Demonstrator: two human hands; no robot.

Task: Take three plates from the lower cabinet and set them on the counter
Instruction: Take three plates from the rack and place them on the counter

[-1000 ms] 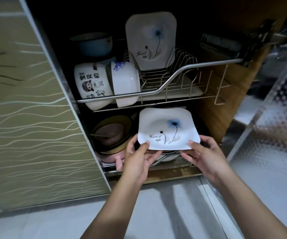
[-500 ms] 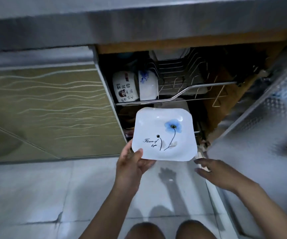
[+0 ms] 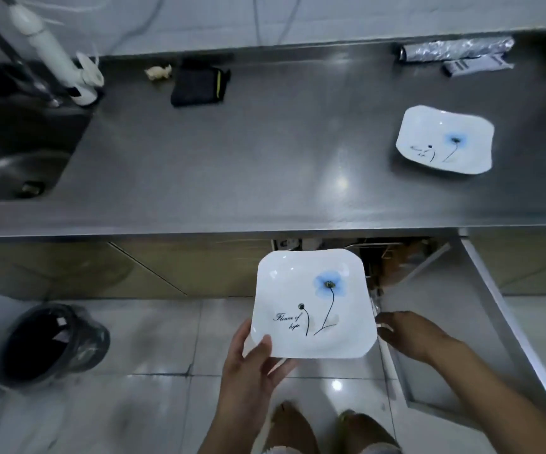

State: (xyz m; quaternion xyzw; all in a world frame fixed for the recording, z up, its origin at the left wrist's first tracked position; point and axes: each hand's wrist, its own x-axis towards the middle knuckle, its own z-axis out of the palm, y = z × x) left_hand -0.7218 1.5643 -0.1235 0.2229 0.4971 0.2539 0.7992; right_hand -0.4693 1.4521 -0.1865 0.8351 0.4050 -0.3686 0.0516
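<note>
A square white plate with a blue flower hangs level in front of the lower cabinet, below the counter edge. My left hand grips its near left corner, thumb on top. My right hand hovers just right of the plate with fingers apart, touching nothing that I can see. A matching plate lies flat on the steel counter at the right. The open cabinet shows only a sliver of its wire rack behind the held plate.
The open cabinet door juts out at the right beside my right arm. A sink with a faucet fills the counter's left end. A black cloth and foil rolls lie along the back. A lined bin stands on the floor.
I have stood up from the cabinet, so the counter top came into view. The plate rose with my left hand; my right hand let go of it and stays beside it.
</note>
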